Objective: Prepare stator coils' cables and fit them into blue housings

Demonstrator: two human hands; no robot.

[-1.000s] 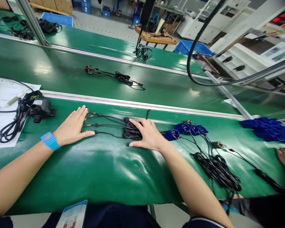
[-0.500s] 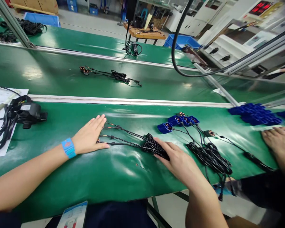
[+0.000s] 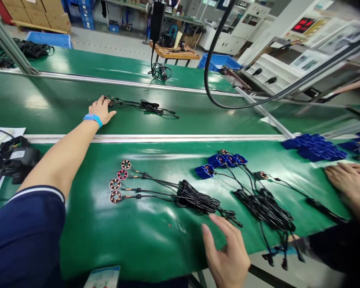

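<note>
My left hand (image 3: 101, 110), with a blue wristband, reaches across the white rail onto the far green strip. Its fingers are spread with the thumb out, and the fingertips partly cover the round copper-wound coils at the left end of a black cable bundle (image 3: 149, 106). On the near surface, several ring-shaped wound stators (image 3: 115, 196) lie in a slanted column. Their leads run right into a coiled black cable bundle (image 3: 198, 197). My right hand (image 3: 228, 250) hovers near the front edge below that bundle, thumb and fingers apart, holding nothing.
Several blue housings (image 3: 217, 161) with wound cores sit right of centre, wired to another cable bundle (image 3: 265, 212). A pile of blue housings (image 3: 314, 147) lies farther right. Another person's hand (image 3: 348, 188) rests nearby. A black pump (image 3: 17, 158) stands at left. A black hose (image 3: 208, 76) hangs overhead.
My left hand has left the stators on the near surface and moved up to the coils on the far strip. My right hand has let go of the cable bundle and drawn back toward me.
</note>
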